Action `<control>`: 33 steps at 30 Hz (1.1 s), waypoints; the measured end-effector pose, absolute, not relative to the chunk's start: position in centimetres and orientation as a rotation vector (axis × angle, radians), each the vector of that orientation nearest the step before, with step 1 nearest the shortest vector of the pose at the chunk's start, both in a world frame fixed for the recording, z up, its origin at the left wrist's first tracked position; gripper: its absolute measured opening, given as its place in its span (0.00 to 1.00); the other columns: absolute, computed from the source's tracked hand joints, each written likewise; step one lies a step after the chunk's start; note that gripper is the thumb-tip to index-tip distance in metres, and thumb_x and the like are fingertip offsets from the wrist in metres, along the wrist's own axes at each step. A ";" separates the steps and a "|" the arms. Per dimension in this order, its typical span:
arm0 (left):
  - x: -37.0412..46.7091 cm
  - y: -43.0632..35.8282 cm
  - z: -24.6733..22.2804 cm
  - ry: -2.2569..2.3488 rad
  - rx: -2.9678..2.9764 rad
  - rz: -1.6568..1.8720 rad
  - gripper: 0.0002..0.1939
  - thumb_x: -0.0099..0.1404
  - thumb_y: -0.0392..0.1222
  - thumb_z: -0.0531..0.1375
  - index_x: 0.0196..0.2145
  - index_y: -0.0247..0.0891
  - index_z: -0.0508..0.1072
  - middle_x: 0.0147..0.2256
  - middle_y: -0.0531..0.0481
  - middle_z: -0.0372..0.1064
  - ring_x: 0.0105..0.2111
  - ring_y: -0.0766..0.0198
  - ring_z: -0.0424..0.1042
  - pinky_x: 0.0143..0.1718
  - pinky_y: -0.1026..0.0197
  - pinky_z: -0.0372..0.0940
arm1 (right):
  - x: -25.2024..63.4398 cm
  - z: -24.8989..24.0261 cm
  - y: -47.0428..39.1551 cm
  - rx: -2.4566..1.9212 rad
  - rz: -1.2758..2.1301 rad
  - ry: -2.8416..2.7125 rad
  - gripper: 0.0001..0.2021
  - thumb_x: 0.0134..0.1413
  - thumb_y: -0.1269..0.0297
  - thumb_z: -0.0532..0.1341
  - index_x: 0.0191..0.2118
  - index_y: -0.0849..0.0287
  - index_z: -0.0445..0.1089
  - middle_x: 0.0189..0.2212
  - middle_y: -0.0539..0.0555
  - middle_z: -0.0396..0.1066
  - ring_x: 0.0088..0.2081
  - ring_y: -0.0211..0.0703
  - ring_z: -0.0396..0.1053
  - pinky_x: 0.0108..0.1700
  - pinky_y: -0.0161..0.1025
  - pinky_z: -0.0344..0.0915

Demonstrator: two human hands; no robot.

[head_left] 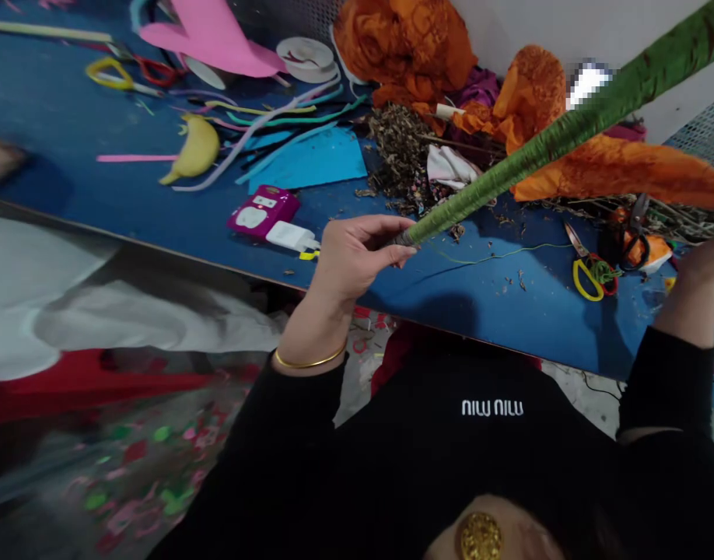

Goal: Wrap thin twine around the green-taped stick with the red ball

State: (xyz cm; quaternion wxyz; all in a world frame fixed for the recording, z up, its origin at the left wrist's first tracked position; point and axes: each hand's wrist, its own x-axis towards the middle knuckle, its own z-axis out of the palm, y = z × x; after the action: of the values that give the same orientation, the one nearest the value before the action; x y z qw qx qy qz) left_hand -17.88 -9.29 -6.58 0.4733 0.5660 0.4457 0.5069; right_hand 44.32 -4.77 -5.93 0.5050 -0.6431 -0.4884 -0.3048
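Between the thumb and fingers of my left hand (360, 253) is the lower end of a long green fabric-wrapped rod (526, 155). The rod slants up and to the right, past the picture's upper right corner. My right hand (707, 260) is cut off by the right edge, so its fingers do not show. Scissors with yellow and red handles (589, 278) lie left of it, with green thread (603, 271) bunched on the handles. Black-handled scissors (635, 237) are closer to that hand. A thin green thread (502, 255) runs across the blue table between my hands.
Orange cloth (404, 43) and dried plant bits (397, 152) line the back of the blue table (59, 101). Left of my hand are a purple socket adapter (264, 210) with a white plug, a yellow banana (197, 148), blue sheets and coloured strips. Another person's hand (1, 159) shows far left.
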 end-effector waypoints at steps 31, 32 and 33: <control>-14.8 -9.1 -2.9 0.888 1.350 1.280 0.14 0.48 0.43 0.80 0.34 0.45 0.87 0.25 0.54 0.77 0.19 0.70 0.66 0.20 0.62 0.62 | 25.1 -9.3 -9.1 -1.574 0.608 -1.535 0.12 0.60 0.52 0.64 0.38 0.55 0.70 0.24 0.48 0.67 0.25 0.39 0.64 0.33 0.40 0.69; -14.4 -9.1 -3.2 0.906 1.341 1.274 0.14 0.47 0.42 0.79 0.33 0.44 0.86 0.25 0.54 0.76 0.19 0.70 0.66 0.20 0.63 0.62 | 24.5 -8.9 -8.9 -1.568 0.532 -1.615 0.13 0.57 0.52 0.67 0.40 0.56 0.73 0.30 0.51 0.73 0.31 0.42 0.70 0.40 0.43 0.73; -14.1 -9.1 -3.4 0.925 1.335 1.258 0.14 0.47 0.42 0.79 0.33 0.43 0.86 0.24 0.54 0.75 0.18 0.70 0.66 0.20 0.63 0.62 | 23.4 -8.6 -8.7 -1.529 0.504 -1.715 0.16 0.55 0.51 0.69 0.43 0.57 0.75 0.38 0.55 0.77 0.40 0.47 0.75 0.49 0.48 0.75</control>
State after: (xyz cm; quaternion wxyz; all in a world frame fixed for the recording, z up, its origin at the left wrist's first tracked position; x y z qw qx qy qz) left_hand -14.06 -9.10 -3.40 0.5174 0.5560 0.3852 0.5241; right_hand 23.37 -8.71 -8.61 0.3846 -0.6000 -0.6730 0.1977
